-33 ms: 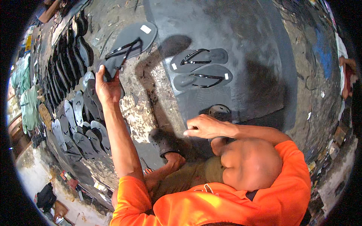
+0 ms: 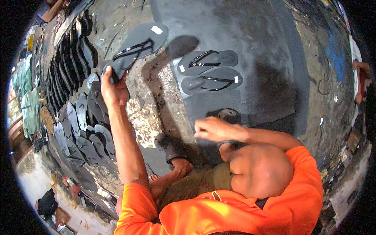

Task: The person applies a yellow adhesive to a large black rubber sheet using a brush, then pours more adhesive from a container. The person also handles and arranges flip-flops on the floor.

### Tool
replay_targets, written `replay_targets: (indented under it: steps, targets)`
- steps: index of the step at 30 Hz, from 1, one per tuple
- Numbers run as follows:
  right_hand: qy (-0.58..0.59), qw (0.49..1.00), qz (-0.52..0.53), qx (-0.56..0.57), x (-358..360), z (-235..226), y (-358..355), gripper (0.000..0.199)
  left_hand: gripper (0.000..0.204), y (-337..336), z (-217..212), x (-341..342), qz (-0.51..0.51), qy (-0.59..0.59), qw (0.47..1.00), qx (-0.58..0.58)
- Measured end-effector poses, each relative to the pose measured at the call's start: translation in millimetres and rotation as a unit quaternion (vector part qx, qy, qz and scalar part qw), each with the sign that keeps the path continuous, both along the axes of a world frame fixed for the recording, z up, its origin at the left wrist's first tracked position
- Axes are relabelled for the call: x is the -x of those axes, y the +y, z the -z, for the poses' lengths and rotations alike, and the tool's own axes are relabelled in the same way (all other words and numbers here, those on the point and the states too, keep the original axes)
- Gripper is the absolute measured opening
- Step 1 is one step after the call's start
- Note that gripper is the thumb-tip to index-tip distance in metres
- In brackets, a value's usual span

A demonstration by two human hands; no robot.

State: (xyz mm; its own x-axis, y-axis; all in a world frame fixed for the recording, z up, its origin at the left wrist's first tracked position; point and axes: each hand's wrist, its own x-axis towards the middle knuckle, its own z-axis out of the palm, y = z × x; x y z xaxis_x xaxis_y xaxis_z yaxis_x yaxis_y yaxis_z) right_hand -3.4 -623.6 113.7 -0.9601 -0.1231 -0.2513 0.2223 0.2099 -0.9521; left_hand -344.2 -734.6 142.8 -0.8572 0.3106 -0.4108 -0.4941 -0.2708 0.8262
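Note:
My left hand (image 2: pixel 114 92) grips a dark grey flip-flop (image 2: pixel 135 37) by its narrow end, fingers and thumb closed round it. The flip-flop is raised above the floor, with a glossy black strap and a white sticker near its wide end. My right hand (image 2: pixel 215 128) is curled into a loose fist in front of my knee, with nothing visible in it. Beyond it, a matching pair lies side by side, pointing opposite ways: the far flip-flop (image 2: pixel 227 58) and the near flip-flop (image 2: pixel 192 84), each with a black strap and a white sticker.
The pair rests on a dark sheet (image 2: pixel 270 35). To the left stands a long row of black soles (image 2: pixel 64 68), with several grey flip-flops (image 2: pixel 87 149) nearer me. My feet wear dark clogs (image 2: pixel 168 145). Another person's hand (image 2: pixel 362 72) shows at the right rim, an arm (image 2: pixel 51 12) at upper left.
My left hand and the flip-flop in it have shifted slightly right. My right hand has turned a little, still curled. The pair on the sheet stays in place.

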Motion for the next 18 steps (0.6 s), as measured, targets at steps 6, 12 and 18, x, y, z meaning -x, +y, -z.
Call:
replay_targets:
  steps: [6, 12, 18]
  targets:
    - [-0.133, 0.955, 0.151, 0.218, 25.3, 3.1, 39.9, 0.024, 0.028, 17.6, 4.7, -23.6, 0.033, 0.028, 0.997, 0.071]
    - [0.017, 0.854, 0.483, 0.190, 64.6, -11.7, 144.5, 0.031, 0.045, 67.3, -1.2, -57.4, 0.114, 0.011, 0.992, 0.061]
    - [0.041, 0.877, 0.445, 0.176, 73.6, 6.1, 209.1, 0.037, 0.040, 123.4, 35.4, -59.0, 0.226, -0.021, 0.971, 0.076]
